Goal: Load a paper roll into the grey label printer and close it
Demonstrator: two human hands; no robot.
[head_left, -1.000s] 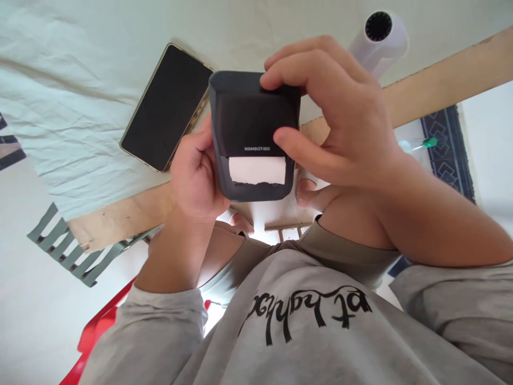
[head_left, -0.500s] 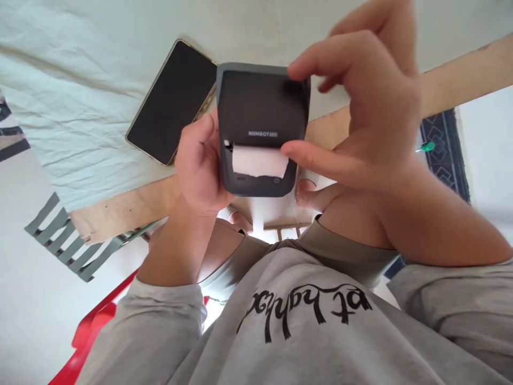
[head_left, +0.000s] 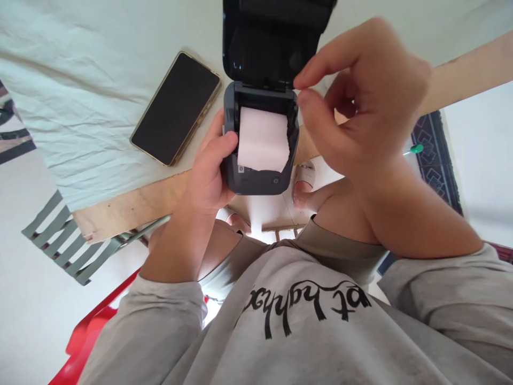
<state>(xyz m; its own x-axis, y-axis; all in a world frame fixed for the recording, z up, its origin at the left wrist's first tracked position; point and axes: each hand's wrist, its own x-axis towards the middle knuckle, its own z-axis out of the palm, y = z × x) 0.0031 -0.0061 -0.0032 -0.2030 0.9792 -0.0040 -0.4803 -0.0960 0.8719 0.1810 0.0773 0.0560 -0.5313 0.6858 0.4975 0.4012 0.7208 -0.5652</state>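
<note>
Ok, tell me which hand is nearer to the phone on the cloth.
Left. The left hand grips the label printer just right of the phone in the picture, without touching it; the right hand hovers beyond the printer's far side.

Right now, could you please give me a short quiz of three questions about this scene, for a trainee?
1. True or false: the lid of the label printer is open.
2. Which hand grips the printer body?
3. What lies on the sheet beside the printer: A) phone, B) scissors, C) cup?

Key:
1. True; the paper roll shows.
2. The left hand; the right hand is at the hinge.
3. A, the phone.
</note>
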